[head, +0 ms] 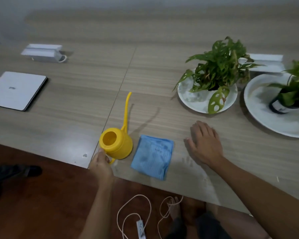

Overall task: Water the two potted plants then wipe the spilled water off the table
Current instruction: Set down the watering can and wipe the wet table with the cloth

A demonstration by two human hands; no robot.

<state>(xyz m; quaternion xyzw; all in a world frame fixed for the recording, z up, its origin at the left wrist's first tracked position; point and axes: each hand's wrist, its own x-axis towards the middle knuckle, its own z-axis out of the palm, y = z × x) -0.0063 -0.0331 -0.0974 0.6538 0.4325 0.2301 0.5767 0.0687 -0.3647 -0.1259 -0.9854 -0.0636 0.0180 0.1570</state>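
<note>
Yellow watering can (116,145) sits near the table (76,128) edge, left hand (101,163) clamped on its handle, right hand (204,144) flat and spread beside the blue cloth (153,156); plants (217,66) are well apart to the right, so a long one-handed carry risks sloshing or clipping leaves with the spout.

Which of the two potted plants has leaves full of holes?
The left plant, on the smaller white plate; one holey leaf droops over the plate's front rim. The right plant, in a dark pot on the larger plate, has solid leaves.
</note>
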